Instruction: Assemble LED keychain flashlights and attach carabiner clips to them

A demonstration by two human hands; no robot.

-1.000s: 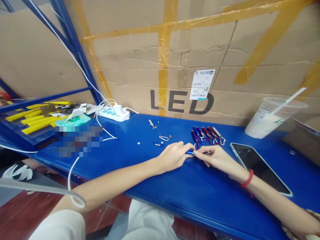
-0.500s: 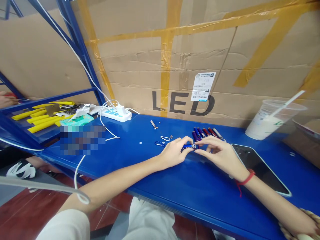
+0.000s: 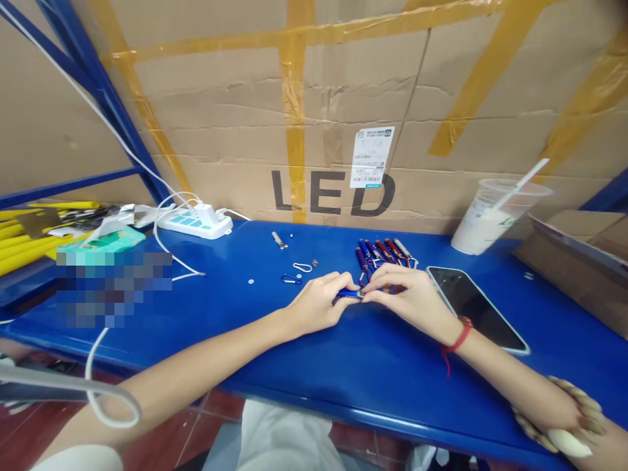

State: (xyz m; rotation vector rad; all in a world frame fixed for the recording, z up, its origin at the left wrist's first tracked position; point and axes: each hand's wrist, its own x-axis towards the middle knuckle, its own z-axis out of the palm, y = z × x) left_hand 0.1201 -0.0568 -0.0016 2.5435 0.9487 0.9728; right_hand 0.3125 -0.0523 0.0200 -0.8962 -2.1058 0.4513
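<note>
My left hand is closed round a small blue keychain flashlight, held low over the blue table. At its silver end, the thumb and fingertips of my right hand pinch together; whether a tiny part is between them is hidden. Just behind lies a row of several similar flashlights in purple, blue, red and silver, with small clips attached. To the left of them are a silver carabiner, a blue carabiner, a tiny metal piece and a loose silver flashlight part.
A phone lies right of my right hand, with a plastic cup and straw behind it. A white power strip and cables occupy the left. Yellow tubes and a green packet lie beyond. A large cardboard box backs the table.
The view has shifted rightward, so table items appear further left. The flashlight stays in my left hand, and my right fingers have closed in on its silver end.
</note>
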